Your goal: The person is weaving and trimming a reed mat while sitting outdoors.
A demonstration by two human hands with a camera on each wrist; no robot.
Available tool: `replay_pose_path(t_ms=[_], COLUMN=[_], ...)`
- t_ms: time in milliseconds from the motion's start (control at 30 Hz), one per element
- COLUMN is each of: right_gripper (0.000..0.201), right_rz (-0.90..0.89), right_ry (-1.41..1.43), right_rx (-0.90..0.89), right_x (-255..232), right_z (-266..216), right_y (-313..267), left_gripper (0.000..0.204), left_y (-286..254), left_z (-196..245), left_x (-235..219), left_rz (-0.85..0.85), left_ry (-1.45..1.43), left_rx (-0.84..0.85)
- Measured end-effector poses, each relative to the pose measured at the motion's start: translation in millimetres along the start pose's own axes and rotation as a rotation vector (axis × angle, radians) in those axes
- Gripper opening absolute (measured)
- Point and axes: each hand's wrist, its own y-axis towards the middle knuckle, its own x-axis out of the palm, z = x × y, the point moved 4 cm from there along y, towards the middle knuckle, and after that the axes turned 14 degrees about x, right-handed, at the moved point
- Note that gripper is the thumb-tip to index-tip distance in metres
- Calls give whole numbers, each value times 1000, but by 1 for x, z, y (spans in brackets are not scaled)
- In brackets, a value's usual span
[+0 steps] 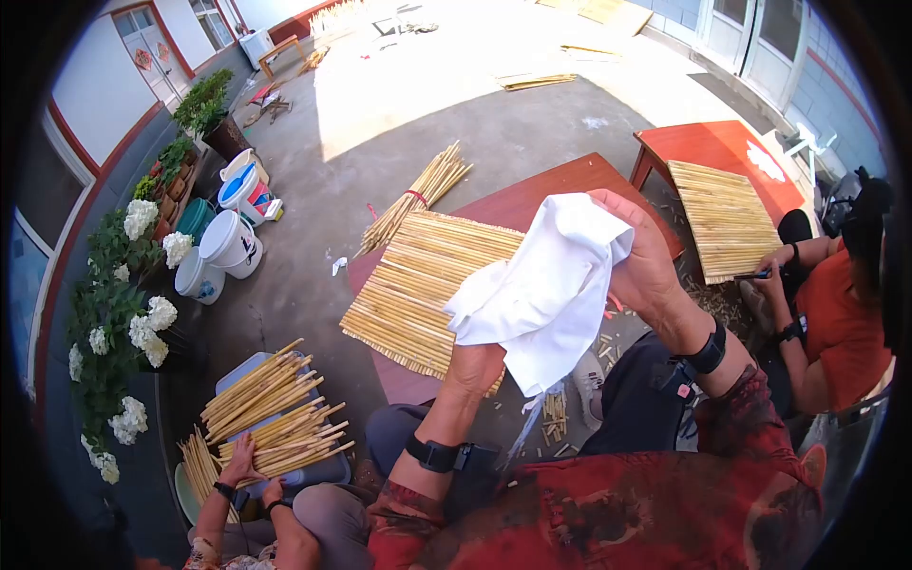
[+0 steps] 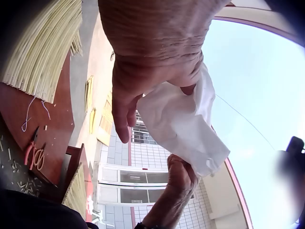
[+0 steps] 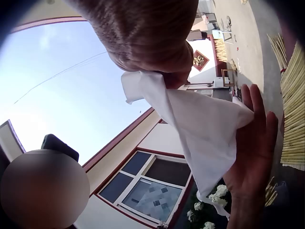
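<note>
A crumpled white cloth point(image 1: 546, 285) is held up between both hands, above a mat of reed stalks point(image 1: 418, 285). My right hand point(image 1: 646, 256) grips its upper right end, thumb and fingers folded on the fabric. At its lower left, my left hand point(image 1: 478, 366) holds the cloth by the thumb side; the cloth hides part of these fingers. In the right wrist view the other fingers of the left hand point(image 3: 252, 152) stand out straight beside the cloth. The mat lies on a dark red table point(image 1: 570, 185), its stalks side by side.
A tied reed bundle point(image 1: 418, 195) lies behind the mat. Pliers point(image 2: 31, 152) and scissors point(image 2: 39, 157) lie on the table. At left, another person's hand point(image 1: 242, 461) touches reeds on a tray point(image 1: 323, 470). At right a person in orange point(image 1: 845, 313) works at a second mat point(image 1: 722, 218).
</note>
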Motion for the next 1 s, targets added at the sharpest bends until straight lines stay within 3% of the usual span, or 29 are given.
replay_pose_path(t_ms=[33, 100, 233, 300, 400, 433, 500, 533, 567, 600, 633, 700, 733, 767, 800, 833, 867, 1000], right_gripper=[20, 21, 34, 41, 66, 66, 59, 45, 45, 39, 33, 21, 19, 23, 27, 31, 32, 30], right_rz=[0, -57, -86, -113, -303, -308, -484, -497, -500, -592, -687, -665, -736, -874, -1001, -1030, -1164, -1231], right_ry=[-6, 40, 2, -8, -581, -578, -821, -747, -738, -845, -954, -638, -382, -322, -257, -234, -130, 73], right_rx=[50, 113, 153, 181, 76, 71, 309, 245, 240, 173, 102, -120, -62, -117, -175, -281, -312, -226], right_x=[0, 1, 14, 26, 42, 45, 56, 58, 62, 70, 75, 74, 80, 91, 103, 115, 131, 148], right_z=[12, 29, 35, 41, 47, 39, 28, 22, 12, 0, -8, -22, -24, -24, -21, -17, -13, -9], right_y=[-2, -11, -36, -43, -57, -64, -84, -93, -102, -114, -123, -137, -145, -148, -152, -157, -161, -175], left_gripper=[44, 38, 35, 32, 29, 29, 28, 29, 29, 29, 29, 30, 30, 31, 39, 15, 15, 14], left_y=[-10, -34, -51, -55, -63, -67, -78, -88, -95, -97, -101, -108, -110, -113, -116, -126, -128, -125], left_z=[6, 11, 45, 61, 74, 79, 99, 111, 121, 128, 132, 139, 141, 144, 150, 152, 154, 161], left_x=[25, 49, 68, 75, 87, 91, 93, 102, 112, 117, 127, 147, 157, 168, 181, 194, 200, 207], left_rz=[-69, 6, 87, 76, -51, -114, -176, -260, -344, -343, -491, -793, -955, -1122, -1149, -1314, -1338, -1229], left_ry=[-156, 218, 105, 397, 406, 401, 546, 506, 466, 477, 475, 464, 451, 430, 344, 149, 118, 203], left_rx=[-59, 82, 147, 279, 218, 174, 175, 190, 200, 198, 213, 243, 256, 264, 234, 458, 492, 559])
